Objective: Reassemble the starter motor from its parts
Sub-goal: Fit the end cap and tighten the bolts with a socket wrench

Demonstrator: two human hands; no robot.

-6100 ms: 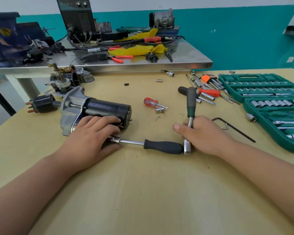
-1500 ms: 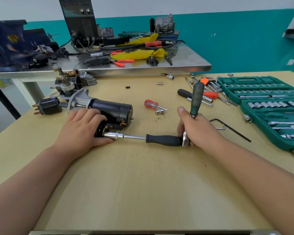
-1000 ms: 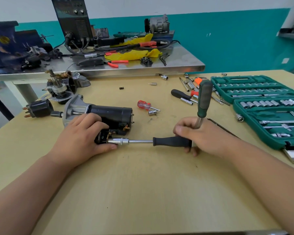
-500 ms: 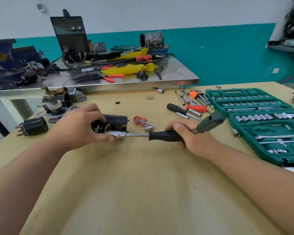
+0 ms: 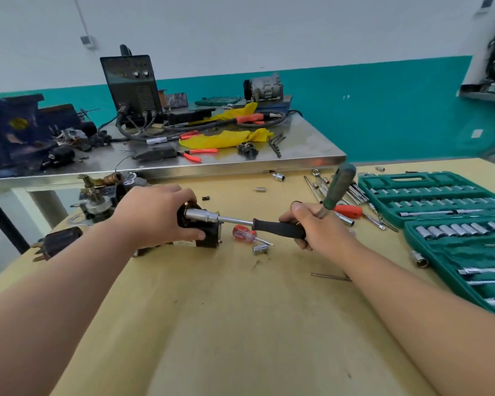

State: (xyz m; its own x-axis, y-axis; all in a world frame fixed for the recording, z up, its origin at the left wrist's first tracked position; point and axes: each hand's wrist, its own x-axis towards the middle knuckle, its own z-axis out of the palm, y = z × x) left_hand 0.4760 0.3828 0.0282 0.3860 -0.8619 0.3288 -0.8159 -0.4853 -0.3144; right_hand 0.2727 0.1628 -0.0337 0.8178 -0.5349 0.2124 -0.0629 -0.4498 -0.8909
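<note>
The black starter motor rests on the wooden table, mostly hidden under my left hand, which grips it near its end. A socket driver with a chrome socket and black handle is pressed against the motor's end. My right hand holds the rear of that black handle together with a green-handled ratchet that sticks up and to the right. A black solenoid with copper terminals lies left of the motor.
A small red screwdriver and a loose socket lie just right of the motor. An open green socket set fills the right side. More motor parts sit at the back left. A cluttered steel bench stands behind.
My left hand has turned the motor up onto its end-on view and shifted right. The driver has tilted and the green ratchet handle swung from leaning right to more upright. The camera tilted up.
</note>
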